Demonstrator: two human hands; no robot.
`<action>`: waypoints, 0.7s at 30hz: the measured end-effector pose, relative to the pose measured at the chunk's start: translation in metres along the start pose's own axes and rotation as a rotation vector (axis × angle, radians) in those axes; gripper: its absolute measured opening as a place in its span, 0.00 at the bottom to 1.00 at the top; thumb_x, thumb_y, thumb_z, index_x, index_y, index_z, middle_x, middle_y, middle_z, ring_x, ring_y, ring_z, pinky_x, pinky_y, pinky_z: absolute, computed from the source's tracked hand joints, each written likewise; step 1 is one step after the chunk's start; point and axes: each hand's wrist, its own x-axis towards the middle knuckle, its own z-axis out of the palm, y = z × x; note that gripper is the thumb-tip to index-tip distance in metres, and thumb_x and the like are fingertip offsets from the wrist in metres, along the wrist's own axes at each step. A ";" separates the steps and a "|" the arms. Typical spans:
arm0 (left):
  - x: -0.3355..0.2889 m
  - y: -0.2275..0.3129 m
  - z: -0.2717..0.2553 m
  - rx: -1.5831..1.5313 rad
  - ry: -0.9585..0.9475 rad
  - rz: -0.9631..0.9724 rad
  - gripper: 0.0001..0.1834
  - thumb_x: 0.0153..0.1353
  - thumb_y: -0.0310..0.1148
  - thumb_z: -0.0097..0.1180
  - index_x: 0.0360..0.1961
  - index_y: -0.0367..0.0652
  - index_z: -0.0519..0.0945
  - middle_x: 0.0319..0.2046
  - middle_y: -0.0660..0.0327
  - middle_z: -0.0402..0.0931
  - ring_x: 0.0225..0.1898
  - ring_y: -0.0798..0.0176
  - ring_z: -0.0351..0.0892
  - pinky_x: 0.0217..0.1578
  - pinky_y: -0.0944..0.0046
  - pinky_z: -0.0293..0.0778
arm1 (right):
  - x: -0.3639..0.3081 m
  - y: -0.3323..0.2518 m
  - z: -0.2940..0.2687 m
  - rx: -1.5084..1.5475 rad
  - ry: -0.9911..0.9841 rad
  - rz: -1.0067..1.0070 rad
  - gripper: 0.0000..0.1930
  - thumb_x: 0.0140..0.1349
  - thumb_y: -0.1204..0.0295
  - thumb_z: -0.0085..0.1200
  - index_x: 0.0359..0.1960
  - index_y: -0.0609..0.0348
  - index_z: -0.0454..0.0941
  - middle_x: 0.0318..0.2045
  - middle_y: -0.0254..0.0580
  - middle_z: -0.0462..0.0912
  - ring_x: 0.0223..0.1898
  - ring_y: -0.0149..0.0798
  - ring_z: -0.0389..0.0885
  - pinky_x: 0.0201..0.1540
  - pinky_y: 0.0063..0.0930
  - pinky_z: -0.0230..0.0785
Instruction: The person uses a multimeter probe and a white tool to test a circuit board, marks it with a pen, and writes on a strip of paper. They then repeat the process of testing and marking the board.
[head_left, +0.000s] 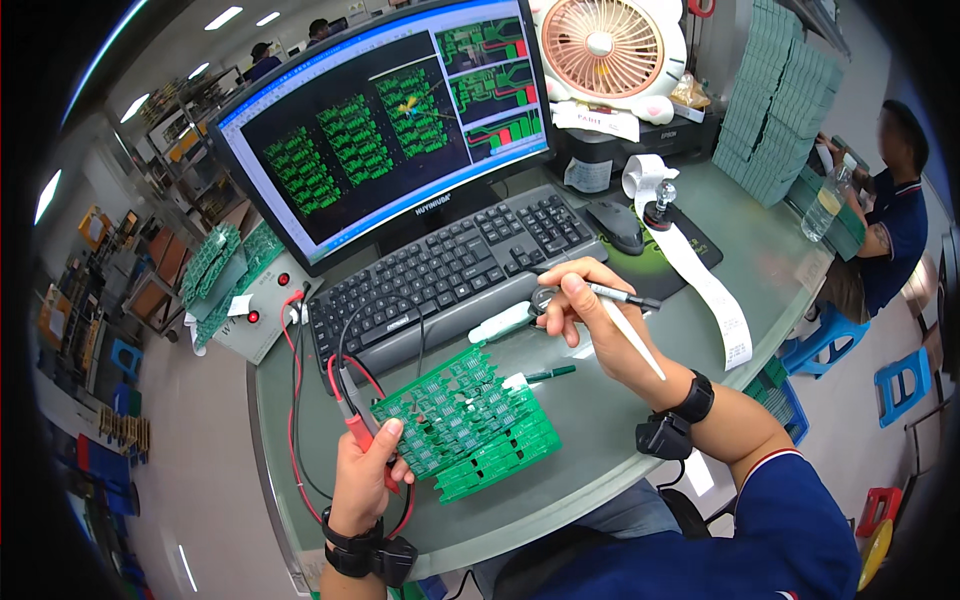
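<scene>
My left hand [366,466] is closed on the left edge of a green circuit board panel [440,415], tilted above the table. A red test probe [361,432] with its lead is also in that hand. Beneath the held panel shows a second green panel [510,458]. My right hand [592,312] is raised between keyboard and board, fingers curled round a black pen [628,297] and a thin white pointed stick [636,342]. By its fingertips is a small round dark object [542,299], whose kind I cannot make out. A green marker [550,374] lies beyond the panels.
Behind my hands stand a keyboard [450,262] and a monitor [365,130]. A white tube [503,322] lies near the keyboard. Right are a mouse [615,228], a paper strip [705,285] and stacked panels [775,110]. Left is a tester box [262,305]. A co-worker [895,220] sits far right.
</scene>
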 end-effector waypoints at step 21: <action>-0.024 0.027 0.038 -0.379 -0.359 0.023 0.10 0.68 0.38 0.50 0.37 0.42 0.70 0.25 0.67 0.68 0.22 0.72 0.67 0.25 0.69 0.69 | -0.028 -0.034 0.081 0.333 -0.691 0.007 0.37 0.39 0.73 0.74 0.52 0.57 0.65 0.66 0.52 0.58 0.60 0.45 0.70 0.59 0.34 0.70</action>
